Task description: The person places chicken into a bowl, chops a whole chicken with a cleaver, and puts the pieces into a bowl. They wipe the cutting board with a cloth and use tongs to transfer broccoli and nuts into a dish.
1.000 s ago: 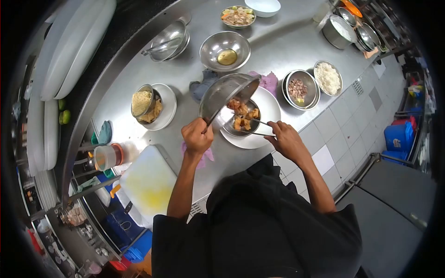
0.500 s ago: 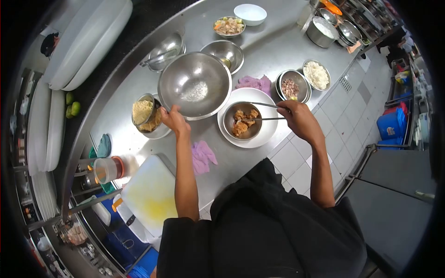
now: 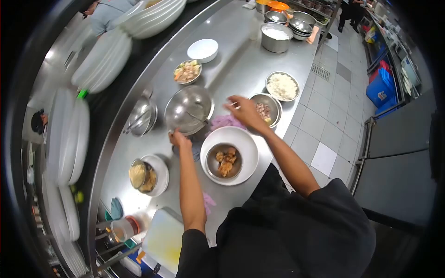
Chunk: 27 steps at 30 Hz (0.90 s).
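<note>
My left hand (image 3: 180, 139) grips the near rim of a steel bowl (image 3: 182, 104), in which a pair of tongs (image 3: 198, 118) rests. My right hand (image 3: 244, 110) is raised over the counter with its fingers loosely apart and nothing visible in them. It is between that bowl and a steel bowl of chopped pink pieces (image 3: 263, 111). Nearest my body, brown fried pieces (image 3: 226, 163) sit in a small steel bowl (image 3: 212, 162) inside a white dish (image 3: 249, 150). A purple cloth (image 3: 227, 122) lies behind the dish.
White rice (image 3: 282, 86), a chopped mix (image 3: 187, 72), a white bowl (image 3: 203, 50) and a steel pot (image 3: 276, 37) stand farther back. Noodles (image 3: 137, 176), a cutting board (image 3: 163, 238) and stacked white plates (image 3: 69, 139) are leftward. People are in the background.
The steel bowl in my left hand has moved away from me and lower. The tongs have left my right hand and lie in it. The camera view has shifted.
</note>
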Available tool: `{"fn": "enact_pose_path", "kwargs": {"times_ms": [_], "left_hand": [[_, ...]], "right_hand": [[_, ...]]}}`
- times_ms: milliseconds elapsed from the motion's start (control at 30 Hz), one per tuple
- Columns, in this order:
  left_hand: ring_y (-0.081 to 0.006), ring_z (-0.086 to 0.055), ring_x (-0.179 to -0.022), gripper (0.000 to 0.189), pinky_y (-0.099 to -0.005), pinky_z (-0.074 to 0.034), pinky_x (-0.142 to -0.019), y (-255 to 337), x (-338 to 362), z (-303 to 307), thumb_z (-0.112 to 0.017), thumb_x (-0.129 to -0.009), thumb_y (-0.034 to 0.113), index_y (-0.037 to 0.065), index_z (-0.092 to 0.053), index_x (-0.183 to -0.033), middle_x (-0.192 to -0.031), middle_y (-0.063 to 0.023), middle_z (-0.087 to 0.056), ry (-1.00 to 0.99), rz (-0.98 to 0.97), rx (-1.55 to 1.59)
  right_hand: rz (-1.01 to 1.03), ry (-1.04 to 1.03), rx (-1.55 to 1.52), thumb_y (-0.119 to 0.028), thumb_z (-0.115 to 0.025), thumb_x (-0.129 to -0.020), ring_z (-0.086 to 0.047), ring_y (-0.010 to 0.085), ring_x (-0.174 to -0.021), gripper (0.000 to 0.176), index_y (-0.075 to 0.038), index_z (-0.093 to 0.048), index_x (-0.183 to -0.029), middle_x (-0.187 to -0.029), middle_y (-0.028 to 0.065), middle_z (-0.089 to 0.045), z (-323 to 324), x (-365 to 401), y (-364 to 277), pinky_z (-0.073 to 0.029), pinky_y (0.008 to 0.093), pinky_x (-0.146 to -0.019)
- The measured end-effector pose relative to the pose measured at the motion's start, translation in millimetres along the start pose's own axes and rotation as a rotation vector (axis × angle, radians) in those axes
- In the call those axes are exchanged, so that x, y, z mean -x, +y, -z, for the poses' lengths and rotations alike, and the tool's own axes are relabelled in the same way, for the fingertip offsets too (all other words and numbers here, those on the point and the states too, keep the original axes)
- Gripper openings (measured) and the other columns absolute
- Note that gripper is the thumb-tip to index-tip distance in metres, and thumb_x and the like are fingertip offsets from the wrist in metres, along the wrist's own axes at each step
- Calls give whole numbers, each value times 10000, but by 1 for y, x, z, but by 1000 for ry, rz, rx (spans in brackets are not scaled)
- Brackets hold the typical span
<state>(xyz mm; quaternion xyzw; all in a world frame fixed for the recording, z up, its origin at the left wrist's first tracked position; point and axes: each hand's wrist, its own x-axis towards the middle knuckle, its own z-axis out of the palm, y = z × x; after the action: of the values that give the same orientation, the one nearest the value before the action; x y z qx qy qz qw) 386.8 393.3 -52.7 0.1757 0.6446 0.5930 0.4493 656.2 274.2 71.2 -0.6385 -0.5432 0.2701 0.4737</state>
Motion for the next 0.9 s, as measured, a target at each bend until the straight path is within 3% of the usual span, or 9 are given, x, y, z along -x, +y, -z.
{"fn": "enact_pose_path", "kwargs": {"times_ms": [100, 167, 233, 300, 367, 467, 567, 767, 900], "left_hand": [[-225, -613, -779, 338, -363, -525, -577, -22, -43, 4, -712, -883, 269, 45, -532, -1060, -960, -94, -610, -153, -22, 195], [-231, -601, -835, 489, -379, -532, -652, 2, -19, 6, -704, -893, 410, 10, -513, -1099, -1018, -118, -595, 38, -61, -205], [-275, -597, -871, 543, -392, -502, -758, 12, 8, 13, -673, -901, 465, -15, -520, -1101, -1009, -151, -594, 222, -575, -531], [-292, -596, -895, 425, -381, -473, -832, 26, 80, -21, -663, -919, 378, -2, -549, -1072, -971, -150, -605, 168, -681, -563], [-300, -612, -934, 293, -382, -476, -867, -7, 122, -62, -723, -842, 210, 12, -593, -1016, -1014, -139, -632, -314, -872, -627], [-400, -616, -1032, 410, -465, -491, -880, -49, 146, -121, -664, -869, 272, 11, -609, -1180, -1108, -255, -635, -870, -533, -1170], [-433, -631, -946, 373, -515, -483, -832, -71, 143, -145, -469, -980, 353, 20, -596, -1091, -1013, -268, -654, -1032, -446, -1145], [-424, -653, -910, 454, -502, -514, -784, -66, 160, -139, -567, -920, 383, 94, -518, -1267, -992, -243, -663, -1179, -341, -1207], [-423, -627, -1005, 402, -492, -493, -851, -95, 165, -125, -595, -890, 267, 54, -526, -1224, -1060, -237, -645, -1055, -304, -1137]], "right_hand": [[-39, 432, 97, -317, -722, -868, -613, 317, -1062, 500, 17, -582, -1212, -1179, 204, -622, 97, -22, 101, -492, 396, -901], [-77, 550, 370, -334, -736, -859, -576, 309, -1095, 619, 49, -500, -1285, -1170, 221, -600, 164, -24, 194, -487, 388, -902], [-274, 453, 258, -397, -727, -868, -631, 322, -965, 722, 69, -416, -1323, -1141, 268, -603, 205, -15, 223, -513, 399, -839], [-728, 122, -234, -425, -672, -907, -677, 287, -849, 786, -6, -263, -1430, -1231, 206, -579, 227, -14, 240, -570, 383, -718], [-787, 20, -545, -311, -622, -946, -672, 331, -864, 697, -38, -226, -1449, -1241, 233, -555, 218, -19, 271, -588, 430, -703], [-739, 43, -530, -162, -525, -947, -678, 378, -865, 562, -15, -244, -1411, -1200, 260, -554, 207, -37, 296, -603, 473, -604], [-721, 5, -443, -68, -525, -822, -676, 323, -680, 382, -6, -382, -1170, -971, 221, -599, 209, -60, 284, -588, 414, -483], [-661, -82, -450, -56, -523, -799, -598, 284, -452, 389, 14, -385, -1156, -799, 187, -598, 218, -133, 272, -525, 371, -362], [-284, -163, -290, -86, -511, -854, -568, 126, -619, 475, 17, -443, -1313, -829, 66, -594, 182, -244, 254, -484, 275, -502]]}}
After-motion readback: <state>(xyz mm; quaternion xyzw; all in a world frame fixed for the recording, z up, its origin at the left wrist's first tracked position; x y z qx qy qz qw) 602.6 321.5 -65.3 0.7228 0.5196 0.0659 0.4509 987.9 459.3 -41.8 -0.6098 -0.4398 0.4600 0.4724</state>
